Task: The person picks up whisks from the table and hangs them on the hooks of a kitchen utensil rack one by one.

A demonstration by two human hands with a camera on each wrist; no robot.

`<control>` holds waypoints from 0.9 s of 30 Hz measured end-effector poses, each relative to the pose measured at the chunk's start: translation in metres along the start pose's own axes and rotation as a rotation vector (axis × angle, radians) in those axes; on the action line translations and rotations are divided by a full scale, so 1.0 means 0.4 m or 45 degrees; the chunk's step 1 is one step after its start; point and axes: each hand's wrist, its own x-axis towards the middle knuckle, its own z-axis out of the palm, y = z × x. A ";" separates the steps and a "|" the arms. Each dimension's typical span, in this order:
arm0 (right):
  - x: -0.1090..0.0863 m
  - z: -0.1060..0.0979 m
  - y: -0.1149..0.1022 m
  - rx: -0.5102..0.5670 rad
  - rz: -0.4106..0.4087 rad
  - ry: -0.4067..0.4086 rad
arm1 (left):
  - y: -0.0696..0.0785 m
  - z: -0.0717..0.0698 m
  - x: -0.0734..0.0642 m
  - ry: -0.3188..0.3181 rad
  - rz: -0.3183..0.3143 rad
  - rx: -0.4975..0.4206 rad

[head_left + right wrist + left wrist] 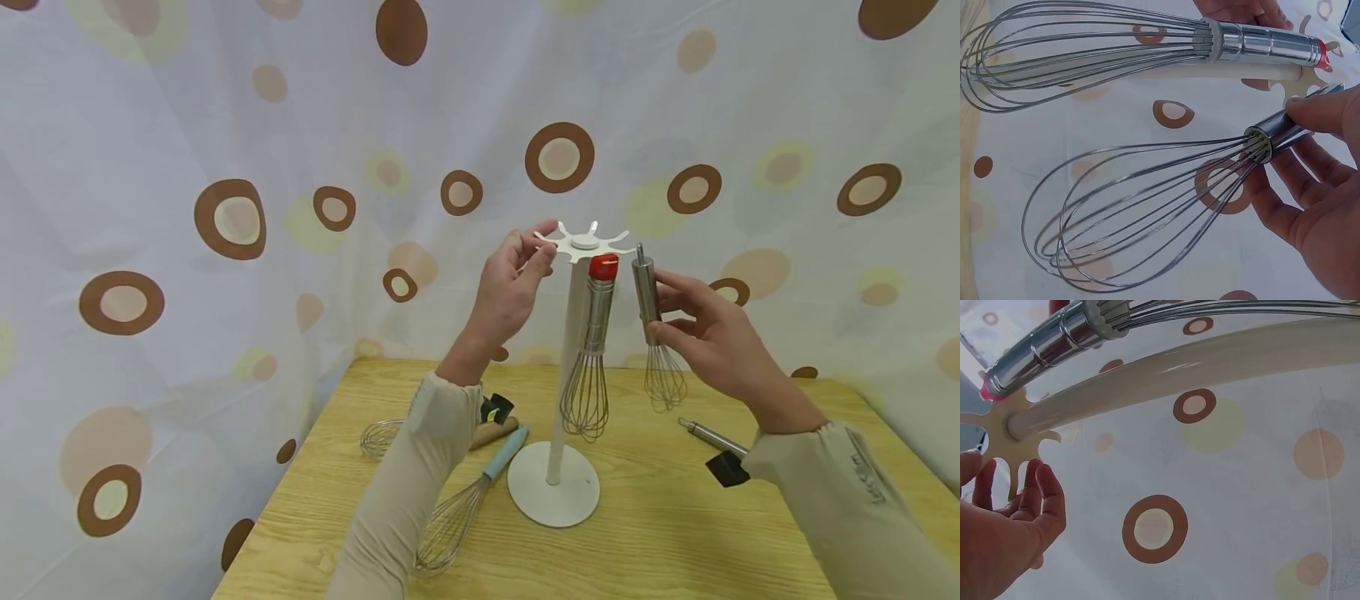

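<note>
A white stand with a slim post carries a hooked rack top (585, 243). My left hand (510, 283) grips one arm of that top between thumb and fingers; the left wrist view shows the fingers (1034, 487) curled at its arms. From a hook hangs a steel whisk with a red cap (603, 267), wires down. To its right, my right hand (708, 333) holds a second steel whisk (647, 292) by the handle, roughly upright, its tip close beside the rack's right arm. In the right wrist view, this whisk's wire loops (1129, 212) hang free.
The stand's round base (553, 504) rests on a wooden table (645, 550). A whisk with a light blue handle (506, 450) and another wire whisk (381, 435) lie left of it, partly behind the left sleeve. At right lies a metal-handled utensil (712, 435) near a black tag (727, 469).
</note>
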 end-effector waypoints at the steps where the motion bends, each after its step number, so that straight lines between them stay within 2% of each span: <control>1: 0.002 0.001 -0.001 -0.001 -0.003 -0.001 | 0.000 -0.001 0.001 -0.005 0.001 -0.005; 3: 0.005 0.004 -0.004 -0.004 0.000 -0.005 | 0.003 -0.003 0.004 -0.019 -0.004 -0.013; 6: 0.006 0.009 -0.004 -0.015 0.003 -0.015 | 0.036 -0.005 -0.004 -0.029 -0.013 -0.027; 10: 0.006 0.018 -0.006 -0.015 0.002 -0.021 | 0.022 -0.010 -0.001 -0.033 0.021 -0.057; 13: 0.006 0.023 -0.008 -0.019 0.010 -0.018 | -0.019 -0.016 0.014 -0.050 0.042 -0.085; 17: 0.008 0.031 -0.008 -0.020 0.032 -0.014 | -0.022 -0.018 0.021 -0.065 0.023 -0.102; 19: 0.009 0.038 -0.006 -0.002 0.032 -0.014 | -0.022 -0.016 0.020 -0.040 0.017 -0.078; 22: 0.010 0.046 -0.003 0.035 0.014 -0.022 | -0.018 -0.010 0.011 0.052 0.027 0.018; 27: 0.005 0.052 0.009 0.047 0.010 -0.026 | -0.011 -0.001 -0.004 0.228 0.133 0.168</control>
